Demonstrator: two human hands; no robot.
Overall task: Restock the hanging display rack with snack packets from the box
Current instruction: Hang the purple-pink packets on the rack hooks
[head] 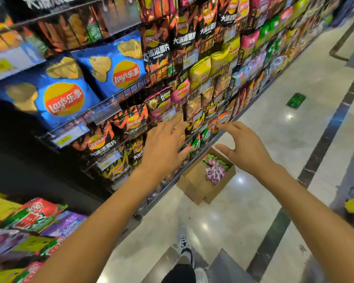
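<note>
Both hands are empty and spread — the left hand (164,148) with fingers stretched toward the wire display rack (194,92), the right hand (243,148) with thumb and fingers parted in a loose arc. The cardboard box (194,186) sits on the floor against the rack's foot, ahead of and below both palms. Its pink and green snack packets (216,169) lie heaped at the far end — nearer, I judge, to the right hand, which would have to drop down to them.
</note>
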